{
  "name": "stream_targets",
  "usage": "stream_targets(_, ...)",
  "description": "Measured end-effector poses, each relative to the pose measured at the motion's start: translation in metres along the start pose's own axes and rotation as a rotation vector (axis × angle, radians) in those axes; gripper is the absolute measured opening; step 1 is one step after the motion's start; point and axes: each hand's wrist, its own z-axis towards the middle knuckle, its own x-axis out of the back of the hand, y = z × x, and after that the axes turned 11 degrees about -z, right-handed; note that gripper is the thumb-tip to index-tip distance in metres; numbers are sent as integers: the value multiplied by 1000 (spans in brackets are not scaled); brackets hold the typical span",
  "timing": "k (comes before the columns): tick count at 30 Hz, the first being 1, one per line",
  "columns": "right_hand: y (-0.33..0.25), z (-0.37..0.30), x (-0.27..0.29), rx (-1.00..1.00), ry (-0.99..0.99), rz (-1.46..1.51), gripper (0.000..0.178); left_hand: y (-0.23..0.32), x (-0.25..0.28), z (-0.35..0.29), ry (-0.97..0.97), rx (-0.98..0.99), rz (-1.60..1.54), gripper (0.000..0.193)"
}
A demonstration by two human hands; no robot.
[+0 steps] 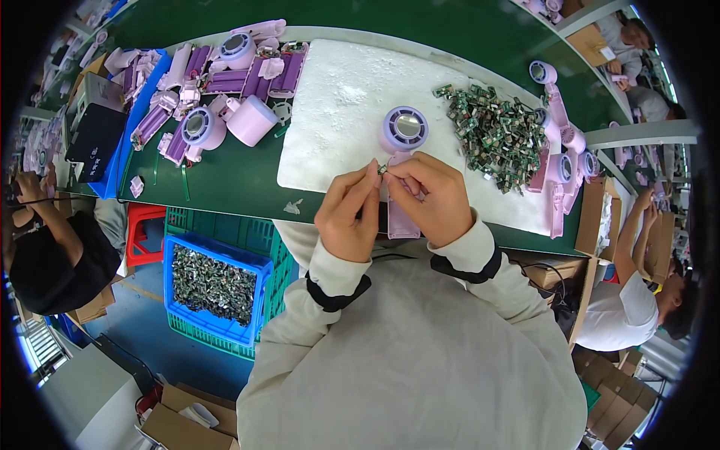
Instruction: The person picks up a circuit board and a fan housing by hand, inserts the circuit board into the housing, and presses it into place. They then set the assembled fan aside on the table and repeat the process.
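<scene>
Both my hands meet over the near edge of a white foam sheet (330,112). My left hand (351,210) pinches a small green circuit board (382,170) between thumb and fingers. My right hand (433,196) closes on the same board from the other side; its fingertips partly hide it. Beneath the right hand lies a pink plastic housing (403,221), its handle reaching over the table edge. The round purple head (406,127) with a grey disc stands just beyond my fingers. A heap of small green circuit boards (495,135) rests on the sheet to the right.
Pink housings (251,120) and purple parts pile up at the left, beside a blue tray (142,112). More pink housings (559,169) lie at the right edge. Below the table, a blue bin (259,300) holds many boards. Other people sit on both sides.
</scene>
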Motion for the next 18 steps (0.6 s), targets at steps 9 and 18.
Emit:
stream_targets(9, 6, 7, 14, 14, -89, -18, 18, -13, -1, 7, 54, 126, -292, 29)
stream_targets(18, 12, 23, 30, 503, -313, -319, 30, -15, 17, 19, -46, 517, -651, 27)
